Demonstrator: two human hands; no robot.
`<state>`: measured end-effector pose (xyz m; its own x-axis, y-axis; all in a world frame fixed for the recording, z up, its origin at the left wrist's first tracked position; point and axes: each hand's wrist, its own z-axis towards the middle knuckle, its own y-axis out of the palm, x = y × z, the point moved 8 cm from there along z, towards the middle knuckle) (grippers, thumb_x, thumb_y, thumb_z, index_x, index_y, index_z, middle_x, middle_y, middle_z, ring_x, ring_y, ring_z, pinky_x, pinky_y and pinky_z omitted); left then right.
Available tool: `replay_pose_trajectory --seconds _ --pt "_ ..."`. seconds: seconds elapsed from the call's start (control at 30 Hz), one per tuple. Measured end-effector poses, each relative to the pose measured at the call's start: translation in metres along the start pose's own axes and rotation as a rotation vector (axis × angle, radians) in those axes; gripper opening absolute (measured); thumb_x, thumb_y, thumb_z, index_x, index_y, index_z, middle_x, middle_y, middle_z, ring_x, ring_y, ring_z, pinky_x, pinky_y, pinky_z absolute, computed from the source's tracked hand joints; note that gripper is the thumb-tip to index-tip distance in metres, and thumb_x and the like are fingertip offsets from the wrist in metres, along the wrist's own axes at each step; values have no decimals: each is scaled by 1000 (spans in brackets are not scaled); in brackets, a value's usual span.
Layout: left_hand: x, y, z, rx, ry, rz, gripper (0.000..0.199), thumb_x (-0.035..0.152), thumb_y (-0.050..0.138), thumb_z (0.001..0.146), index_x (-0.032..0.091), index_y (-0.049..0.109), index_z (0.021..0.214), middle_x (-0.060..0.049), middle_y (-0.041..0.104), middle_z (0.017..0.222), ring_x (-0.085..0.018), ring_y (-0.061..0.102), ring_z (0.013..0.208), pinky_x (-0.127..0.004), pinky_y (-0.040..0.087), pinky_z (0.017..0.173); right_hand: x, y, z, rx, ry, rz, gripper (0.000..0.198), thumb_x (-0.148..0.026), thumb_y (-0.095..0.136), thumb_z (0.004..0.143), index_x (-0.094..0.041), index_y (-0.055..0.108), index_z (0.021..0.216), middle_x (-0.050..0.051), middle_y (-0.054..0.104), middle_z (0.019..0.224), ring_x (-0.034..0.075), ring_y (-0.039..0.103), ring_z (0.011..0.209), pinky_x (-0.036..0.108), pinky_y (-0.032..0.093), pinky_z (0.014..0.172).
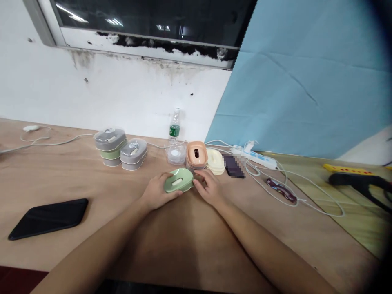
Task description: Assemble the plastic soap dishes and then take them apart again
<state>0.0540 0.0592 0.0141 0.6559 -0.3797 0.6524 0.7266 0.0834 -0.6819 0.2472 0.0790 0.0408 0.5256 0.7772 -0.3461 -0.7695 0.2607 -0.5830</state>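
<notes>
My left hand (159, 192) is closed around a green oval plastic lid (183, 176), thumb along its near edge and fingers at its far left. A pale slot runs through the lid's middle. At the lid's right edge is my right hand (210, 187), its thumb and fingers apart; whether the fingertips touch the rim I cannot tell. Just behind stands an orange rounded-square piece (192, 153) with a dark slot, on top of a stack. Beside it lie stacked cream-coloured lids (216, 161) and clear plastic covers (175, 154).
Stacked grey-lidded boxes (110, 141) and another grey box (134, 153) stand at the back left. A water bottle (174, 126) is against the wall. A black phone (49, 218) lies front left. Right are a dark flat item (234, 166), a power strip (257, 158) and loose cables.
</notes>
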Motion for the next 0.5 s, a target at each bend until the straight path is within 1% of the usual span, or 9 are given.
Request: replay_pose_trajectory --seconds 0.07,0.17,0.23,0.3,0.37,0.43,0.5 --pt "0 3 0 -26 -1 2 71 63 65 70 20 55 125 -12 59 125 -32 56 113 -44 42 96 0 8 1 -45 41 27 33 -31 53 89 -23 55 120 8 62 100 21 60 86 36 53 73" --pt "0 4 -1 -29 -24 -15 72 62 67 69 19 55 125 -13 59 126 -32 55 115 -44 42 96 0 13 1 -62 80 62 35 -33 52 90 -22 52 122 8 61 100 21 60 87 36 53 74" --pt "2 3 -2 -33 -20 -41 71 61 68 69 19 55 125 -12 59 126 -32 55 115 -44 43 96 -3 13 0 -78 68 84 38 -34 53 89 -21 50 124 9 59 105 21 59 91 37 52 76" --pt "4 3 -2 -26 -12 -85 68 59 68 70 19 56 124 -11 59 125 -30 56 114 -44 43 97 -6 13 -1 -93 32 103 45 -37 56 87 -21 47 128 11 57 111 23 58 96 38 53 77" --pt "2 2 -2 8 -38 -167 63 57 66 73 19 57 123 -11 61 123 -29 57 111 -43 43 96 -4 11 -1 -71 12 112 54 -40 60 84 -21 42 132 13 54 119 24 57 97 39 53 75" --pt "-4 1 0 57 -94 -299 57 57 59 79 17 59 119 -10 64 118 -27 59 107 -40 45 93 1 8 -1 -13 18 127 61 -43 61 83 -21 39 135 15 51 124 23 59 92 38 54 70" --pt "-8 1 2 92 -144 -451 53 58 48 85 15 62 114 -10 67 110 -26 62 100 -38 47 88 7 7 -1 27 18 136 57 -42 61 84 -23 41 133 14 53 121 21 60 85 36 54 66"
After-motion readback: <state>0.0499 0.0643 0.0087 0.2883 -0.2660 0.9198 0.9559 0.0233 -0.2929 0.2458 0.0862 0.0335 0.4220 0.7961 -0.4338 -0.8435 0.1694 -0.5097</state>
